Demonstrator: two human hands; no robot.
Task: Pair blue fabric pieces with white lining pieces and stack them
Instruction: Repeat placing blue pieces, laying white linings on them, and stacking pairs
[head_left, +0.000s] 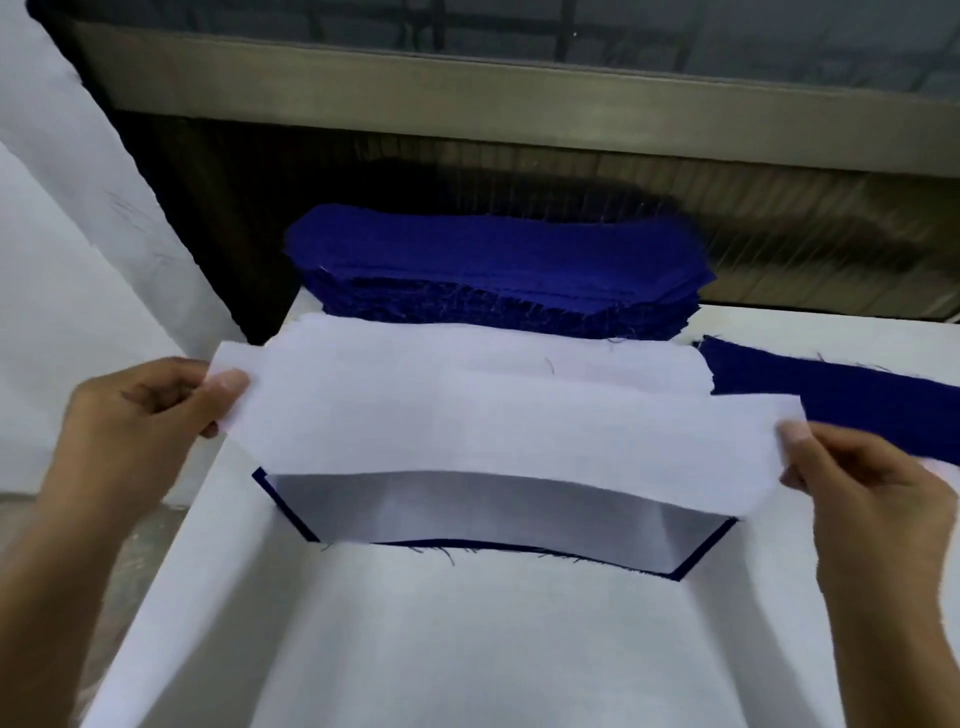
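Head view: left grip (136, 415) and right grip (872, 493) pinch opposite ends of the white lining piece (519, 431), likely light, limp, sagging unless taut.

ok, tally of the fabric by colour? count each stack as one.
Blue: 2, the blue stack at the back and the loose blue piece at right.
White: 2, the held lining piece and the white lining pile behind it.
Blue with white on top: 1, the paired piece under the held one.
Total: 5

Lay on white table (467, 649): blue fabric stack (493, 265) at far edge, white lining pile (623, 366) beside, blue piece (831, 395) right.
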